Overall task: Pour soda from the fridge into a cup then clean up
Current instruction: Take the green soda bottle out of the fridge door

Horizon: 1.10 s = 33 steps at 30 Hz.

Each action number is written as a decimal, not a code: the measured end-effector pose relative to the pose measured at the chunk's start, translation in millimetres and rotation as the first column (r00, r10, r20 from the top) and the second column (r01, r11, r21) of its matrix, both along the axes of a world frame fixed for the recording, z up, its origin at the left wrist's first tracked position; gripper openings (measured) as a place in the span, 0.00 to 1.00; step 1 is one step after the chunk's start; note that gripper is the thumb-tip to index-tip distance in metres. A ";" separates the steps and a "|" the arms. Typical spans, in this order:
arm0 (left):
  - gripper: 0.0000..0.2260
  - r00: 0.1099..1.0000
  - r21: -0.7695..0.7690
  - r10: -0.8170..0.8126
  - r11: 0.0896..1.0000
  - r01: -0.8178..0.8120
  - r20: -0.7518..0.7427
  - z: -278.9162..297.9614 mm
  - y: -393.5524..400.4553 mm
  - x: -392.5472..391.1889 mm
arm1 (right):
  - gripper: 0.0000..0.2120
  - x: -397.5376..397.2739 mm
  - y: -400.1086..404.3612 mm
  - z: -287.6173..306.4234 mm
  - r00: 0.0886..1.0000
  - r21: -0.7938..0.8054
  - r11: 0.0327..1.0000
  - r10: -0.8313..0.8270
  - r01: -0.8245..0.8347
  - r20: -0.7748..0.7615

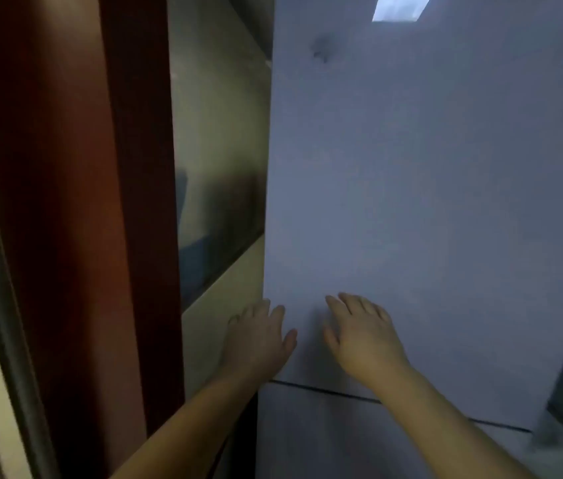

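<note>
Both hands flat on the closed fridge door point(411, 202) — left hand point(259, 337) at its left edge, right hand point(363, 337) holding nothing — soda unseen; fingers may slip off the handleless edge.

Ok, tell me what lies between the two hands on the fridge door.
Only bare fridge door shows between left hand and right hand, head view.

One camera sits on the person's head, looking forward and down, very close to the white fridge door point(411, 202).
</note>
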<state>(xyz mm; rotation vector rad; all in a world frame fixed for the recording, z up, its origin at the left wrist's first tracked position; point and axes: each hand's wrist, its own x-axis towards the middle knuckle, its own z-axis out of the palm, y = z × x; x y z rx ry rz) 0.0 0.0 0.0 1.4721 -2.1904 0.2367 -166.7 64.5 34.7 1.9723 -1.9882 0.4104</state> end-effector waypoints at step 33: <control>0.35 0.613 0.147 0.013 0.975 0.169 -0.790 -46.1 -42.0 -8.5 | 0.33 -7.9 -16.0 -18.7 0.981 -0.084 0.993 0.062 -0.079 -0.183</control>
